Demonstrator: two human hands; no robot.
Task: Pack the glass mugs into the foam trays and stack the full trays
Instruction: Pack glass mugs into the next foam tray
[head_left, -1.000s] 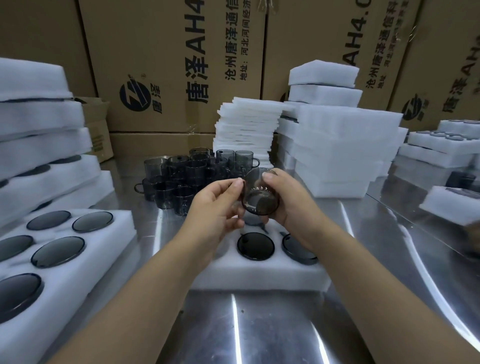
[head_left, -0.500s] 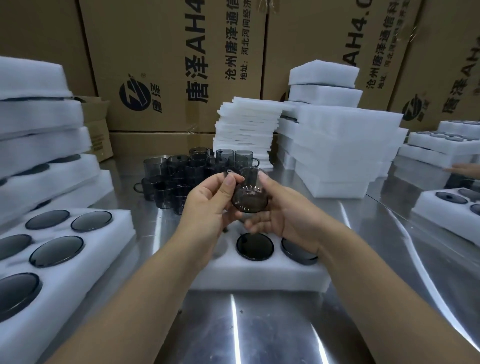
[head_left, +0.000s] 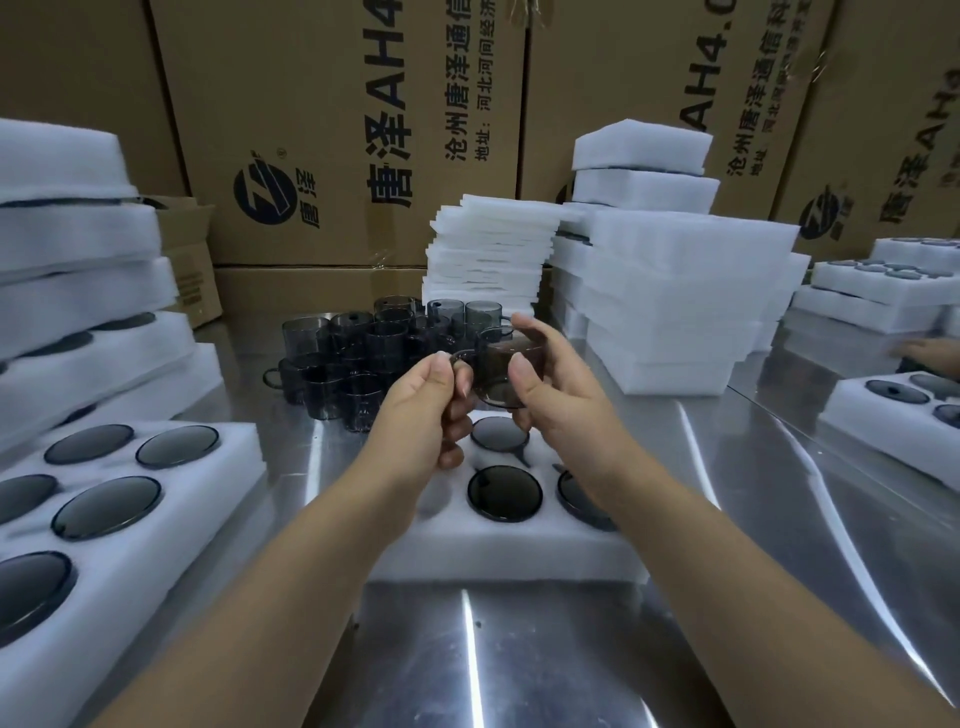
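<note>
Head view: the mug (head_left: 501, 374) is in the air between both hands, above the far edge of the tray (head_left: 498, 556) and in front of the loose mugs (head_left: 363, 353). The left hand (head_left: 421, 415) pinches its handle with thumb and forefinger. The right hand (head_left: 561, 395) curls thumb and fingers round the glass body. The mug now stands almost upright, with the handle toward the left.

One second ago the mug was tipped so that its round base faced the camera, and the left fingers only touched its edge. Since then the hands have turned it, and the left hand has moved onto the handle. I judge this as a check and an alignment: the handle must go into the slot of a pocket, so the placing should follow soon.

Three pockets of the tray already hold dark mugs. The pockets on the left are behind the left wrist, so I cannot tell for sure which one is free, though one seems to be. The tray is therefore not ready to stack.

At the right edge of the table (head_left: 519, 665), another person's hand (head_left: 930, 356) has come in above a second tray (head_left: 878, 410), which had nobody at it a second ago.
</note>
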